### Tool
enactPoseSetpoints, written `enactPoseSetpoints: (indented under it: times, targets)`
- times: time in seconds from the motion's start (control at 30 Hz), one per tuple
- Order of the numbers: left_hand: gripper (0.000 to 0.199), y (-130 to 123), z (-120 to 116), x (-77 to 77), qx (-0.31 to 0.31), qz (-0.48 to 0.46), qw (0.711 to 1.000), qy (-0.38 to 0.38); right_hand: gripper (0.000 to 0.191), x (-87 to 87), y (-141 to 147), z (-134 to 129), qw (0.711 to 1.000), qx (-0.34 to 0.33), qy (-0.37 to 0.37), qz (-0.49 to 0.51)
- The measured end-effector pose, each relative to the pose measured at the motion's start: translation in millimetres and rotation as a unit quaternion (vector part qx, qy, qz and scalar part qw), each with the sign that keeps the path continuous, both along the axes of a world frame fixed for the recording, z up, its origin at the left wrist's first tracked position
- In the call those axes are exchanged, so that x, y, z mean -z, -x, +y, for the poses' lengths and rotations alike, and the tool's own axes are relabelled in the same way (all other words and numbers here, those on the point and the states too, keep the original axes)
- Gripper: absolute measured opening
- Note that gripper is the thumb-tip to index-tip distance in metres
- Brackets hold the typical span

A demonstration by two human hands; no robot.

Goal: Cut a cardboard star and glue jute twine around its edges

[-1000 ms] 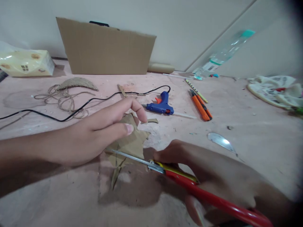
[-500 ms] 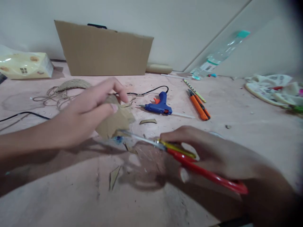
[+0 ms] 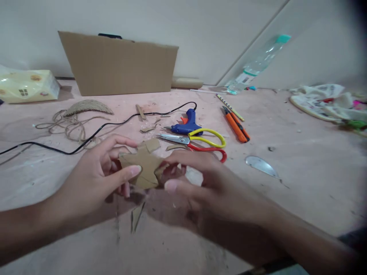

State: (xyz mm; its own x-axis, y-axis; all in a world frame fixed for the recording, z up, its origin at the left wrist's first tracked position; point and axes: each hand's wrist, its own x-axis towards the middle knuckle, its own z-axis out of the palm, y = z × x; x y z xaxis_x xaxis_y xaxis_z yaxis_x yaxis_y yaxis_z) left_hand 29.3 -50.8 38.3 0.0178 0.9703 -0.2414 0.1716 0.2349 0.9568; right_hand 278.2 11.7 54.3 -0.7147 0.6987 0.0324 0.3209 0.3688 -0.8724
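A small star-like cardboard piece (image 3: 146, 164) is held up above the table in the middle of the view. My left hand (image 3: 100, 172) grips its left side, thumb on top and fingers beneath. At its right edge, my right hand (image 3: 197, 179) has its thumb and fingers bent round the cardboard's tip. Just beyond my right hand lie scissors (image 3: 183, 139) with one yellow and one red handle, blades partly apart. Cardboard scraps (image 3: 137, 217) lie in front of and behind the piece.
Behind the scissors is a blue glue gun (image 3: 187, 124), its black cord running left. Orange cutters (image 3: 235, 124) and a curved metal plate (image 3: 262, 165) lie right. At the back stand a cardboard panel (image 3: 120, 65) and a leaning bottle (image 3: 252, 68). Twine (image 3: 74, 124) lies left.
My right hand has let go of the scissors, which now lie on the table by the glue gun, and has moved left to the cardboard. My left hand has come lower with the piece.
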Motion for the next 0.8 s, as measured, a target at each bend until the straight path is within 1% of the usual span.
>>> enactPoseSetpoints:
  times: [0.03, 0.13, 0.23, 0.3, 0.37, 0.5, 0.57, 0.63, 0.7, 0.73, 0.77, 0.8]
  targets:
    - [0.050, -2.4, -1.9, 0.4, 0.007, -0.010, 1.000, 0.009, 0.023, 2.0, 3.4, -4.2, 1.000, -0.002, 0.020, 0.016]
    - [0.037, -5.7, -7.3, -0.8, 0.038, -0.044, 0.998, 0.016, 0.038, 4.9, 11.4, -12.9, 0.994, -0.003, 0.098, 0.049]
    - [0.032, -5.4, -13.0, -1.9, 0.057, -0.078, 0.995, 0.005, 0.045, 4.0, 11.6, -13.0, 0.982, -0.017, 0.168, 0.081]
    - [0.031, -5.8, -16.2, -1.6, 0.056, -0.095, 0.994, -0.005, 0.045, 3.3, 9.3, -10.9, 0.977, -0.034, 0.181, 0.107]
    - [0.031, -8.1, -18.3, -1.6, 0.052, -0.107, 0.993, -0.013, 0.043, 2.7, 7.8, -9.9, 0.976, -0.042, 0.175, 0.127]
    - [0.034, -13.3, -19.6, -4.9, 0.047, -0.099, 0.994, -0.020, 0.050, -1.1, 7.1, -11.3, 0.979, -0.031, 0.171, 0.111]
    - [0.034, -11.0, -18.4, -6.0, 0.044, -0.099, 0.994, -0.025, 0.052, -5.1, 3.7, -10.2, 0.983, -0.032, 0.158, 0.091]
    - [0.033, -3.2, -15.3, -4.2, 0.009, -0.086, 0.996, -0.034, 0.048, -9.3, -3.3, -5.6, 0.990, -0.006, 0.113, 0.078]
    - [0.033, 8.2, -10.8, 0.6, -0.052, -0.044, 0.997, -0.039, 0.043, -12.1, -11.2, 1.9, 0.996, 0.057, 0.031, 0.063]
    - [0.033, 13.5, -8.5, 3.4, -0.072, -0.020, 0.997, -0.034, 0.042, -12.8, -14.2, 6.0, 0.995, 0.088, -0.015, 0.041]
    - [0.032, 17.8, -6.7, 5.9, -0.092, -0.001, 0.995, -0.028, 0.042, -13.0, -16.2, 10.1, 0.993, 0.099, -0.057, 0.000]
    - [0.032, 20.5, -5.6, 7.6, -0.106, 0.009, 0.994, -0.020, 0.037, -12.8, -17.2, 14.0, 0.990, 0.092, -0.092, -0.054]
